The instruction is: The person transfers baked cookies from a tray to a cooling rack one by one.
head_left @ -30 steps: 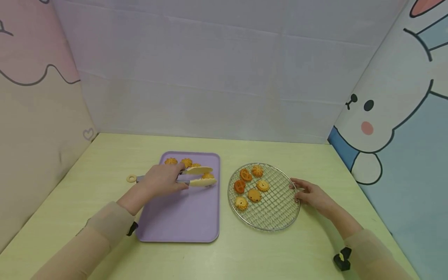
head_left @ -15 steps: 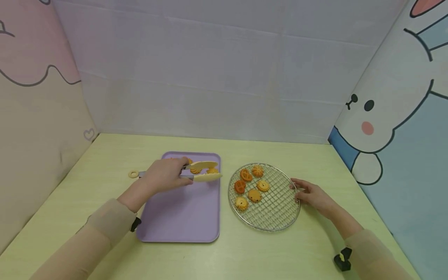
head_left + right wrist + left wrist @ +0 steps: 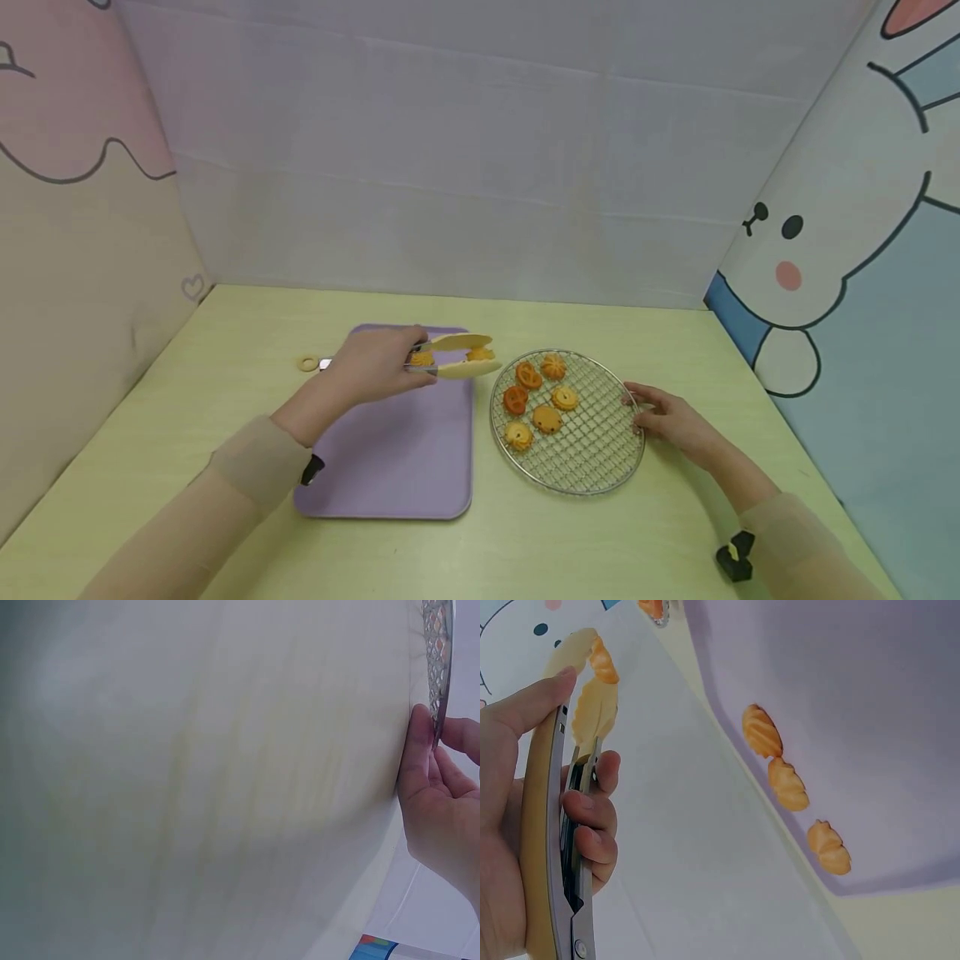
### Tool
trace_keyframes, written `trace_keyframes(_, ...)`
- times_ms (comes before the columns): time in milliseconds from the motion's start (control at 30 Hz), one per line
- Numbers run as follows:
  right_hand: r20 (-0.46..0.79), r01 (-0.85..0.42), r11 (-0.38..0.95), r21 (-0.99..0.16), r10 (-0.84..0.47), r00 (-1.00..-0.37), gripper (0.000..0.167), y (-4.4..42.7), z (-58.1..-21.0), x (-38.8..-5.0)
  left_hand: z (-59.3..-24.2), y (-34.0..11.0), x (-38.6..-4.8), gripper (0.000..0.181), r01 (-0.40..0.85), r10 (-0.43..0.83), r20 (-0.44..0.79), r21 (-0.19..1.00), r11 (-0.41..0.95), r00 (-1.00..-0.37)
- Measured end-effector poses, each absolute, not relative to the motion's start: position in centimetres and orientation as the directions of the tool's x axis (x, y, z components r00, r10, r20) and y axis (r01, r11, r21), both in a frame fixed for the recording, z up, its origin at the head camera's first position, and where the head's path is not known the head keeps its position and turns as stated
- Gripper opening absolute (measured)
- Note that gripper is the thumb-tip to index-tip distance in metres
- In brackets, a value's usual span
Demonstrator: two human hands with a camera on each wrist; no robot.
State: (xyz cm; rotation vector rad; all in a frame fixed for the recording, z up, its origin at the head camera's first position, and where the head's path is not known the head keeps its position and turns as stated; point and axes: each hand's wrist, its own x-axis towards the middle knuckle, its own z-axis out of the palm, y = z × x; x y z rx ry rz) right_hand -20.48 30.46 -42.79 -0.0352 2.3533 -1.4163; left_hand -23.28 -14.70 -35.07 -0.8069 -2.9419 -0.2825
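Note:
My left hand [image 3: 378,367] grips a pair of tongs [image 3: 465,369] with cream-coloured tips. Between those tips sits a golden ridged cookie [image 3: 604,661], held above the gap between the purple tray [image 3: 390,471] and the round wire rack [image 3: 592,454]. Three similar cookies [image 3: 787,784] lie along the tray's edge in the left wrist view; in the head view the hand and tongs hide most of them. On the right, my right hand [image 3: 678,429] pinches the rack's rim between thumb and fingers. Several cookies [image 3: 547,419] of different shapes rest on the rack's left half.
The pale yellow-green table [image 3: 480,550] carries both tray and rack, side by side. A white wall [image 3: 450,167] closes off the back. Printed panels with cartoon figures stand at the left and right sides.
My left hand has moved right and away from me, carrying the tongs and the cookie off the tray toward the rack. My right hand keeps its hold on the rim.

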Motion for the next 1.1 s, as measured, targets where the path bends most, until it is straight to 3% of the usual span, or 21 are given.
trace_keyframes(200, -0.315, 0.175, 0.489, -0.855, -0.22, -0.923, 0.062, 30.4, -42.8, -20.5, -34.2, -13.1, -23.3, 0.055, 0.493, 0.483, 0.096, 0.134, 0.86, -0.87)
trace_keyframes(400, -0.313, 0.171, 0.485, -0.858, -0.23, -0.921, 0.061, 30.4, -42.7, -20.4, -33.8, -11.5, -23.4, 0.057, 0.545, 0.533, 0.116, 0.19, 0.816, -0.838)
trace_keyframes(833, -0.306, 0.167, 0.478, -0.862, -0.228, -0.924, 0.062, 30.4, -42.9, -20.5, -34.4, -8.0, -24.1, 0.049, 0.599, 0.579, 0.154, 0.169, 0.783, -0.8)
trace_keyframes(1100, -0.307, 0.172, 0.472, -0.865, -0.226, -0.924, 0.062, 30.4, -42.9, -20.5, -34.9, -5.8, -24.4, 0.056, 0.612, 0.597, 0.135, 0.153, 0.776, -0.791)
